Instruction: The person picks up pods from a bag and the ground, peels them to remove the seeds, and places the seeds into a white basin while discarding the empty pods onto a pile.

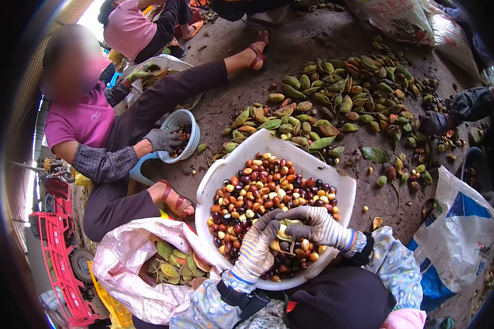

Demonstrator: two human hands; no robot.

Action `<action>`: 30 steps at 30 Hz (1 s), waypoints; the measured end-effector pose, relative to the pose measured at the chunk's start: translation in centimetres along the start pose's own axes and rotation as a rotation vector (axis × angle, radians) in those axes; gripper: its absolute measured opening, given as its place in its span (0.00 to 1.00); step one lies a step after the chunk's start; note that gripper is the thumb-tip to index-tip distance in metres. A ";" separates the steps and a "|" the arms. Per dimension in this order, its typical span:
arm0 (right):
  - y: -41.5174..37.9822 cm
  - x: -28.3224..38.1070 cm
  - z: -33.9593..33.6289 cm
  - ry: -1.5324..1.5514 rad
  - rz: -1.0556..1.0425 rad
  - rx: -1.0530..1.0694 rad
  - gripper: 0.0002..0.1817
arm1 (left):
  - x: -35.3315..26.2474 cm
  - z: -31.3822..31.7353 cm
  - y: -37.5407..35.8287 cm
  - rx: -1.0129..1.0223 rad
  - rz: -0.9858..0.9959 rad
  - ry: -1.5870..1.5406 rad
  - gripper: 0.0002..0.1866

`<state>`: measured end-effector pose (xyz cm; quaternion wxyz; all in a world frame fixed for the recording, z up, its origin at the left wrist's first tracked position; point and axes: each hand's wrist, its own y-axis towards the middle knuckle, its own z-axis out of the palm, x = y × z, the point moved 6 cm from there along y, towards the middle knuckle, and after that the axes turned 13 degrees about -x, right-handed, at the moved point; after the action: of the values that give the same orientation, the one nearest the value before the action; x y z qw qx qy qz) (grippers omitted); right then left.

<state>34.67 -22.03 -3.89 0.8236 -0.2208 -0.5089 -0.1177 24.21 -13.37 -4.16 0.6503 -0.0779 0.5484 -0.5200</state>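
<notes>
My left hand [256,244], in a striped work glove with grey fingertips, is closed on the left side of a pale yellow-green seed pod [282,234]. My right hand [317,226], gloved alike, has its fingers and thumb closed on the pod's other side. Part of the pod is hidden behind the fingers. Both hands are above a white plastic tub [204,200] holding many glossy brown, dark and cream seeds [263,183]. A pink-white woven sack [118,257] with opened green pods [175,262] stands left of my left forearm.
Beyond the tub lies a heap of green-brown pods [346,90] on the dirt floor. A seated co-worker's gloved hand [164,140] reaches into a pale-blue basket [195,137]. Another dark-gloved hand [434,123] is at the heap's right. A white-blue sack [461,230] lies right.
</notes>
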 end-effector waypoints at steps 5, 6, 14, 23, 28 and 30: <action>-0.3 -0.7 0.6 -0.006 -0.106 0.051 0.28 | -0.1 -0.6 1.1 -0.098 0.100 0.150 0.17; -0.3 -0.7 0.6 -0.072 -0.132 0.017 0.28 | -0.4 -0.3 0.9 -0.139 0.127 0.198 0.16; -0.6 0.8 0.7 -0.650 -0.471 -0.073 0.16 | -0.5 -0.6 -0.3 -0.070 -0.048 0.359 0.20; 0.3 -2.1 -2.6 -0.750 -0.159 -0.085 0.24 | -15.3 -7.4 -7.7 -0.312 0.403 1.458 0.16; 0.4 -2.7 -5.1 0.649 0.288 -0.123 0.25 | -18.9 -14.8 -10.7 -0.596 0.534 1.822 0.21; 0.3 -2.5 -4.8 0.693 0.301 -0.137 0.26 | -18.1 -10.6 -10.8 -0.620 0.754 1.692 0.21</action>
<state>37.41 -24.18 -8.00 0.9383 -0.2945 -0.1531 -0.0968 11.98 0.60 10.40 0.1164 0.3341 0.9353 0.0052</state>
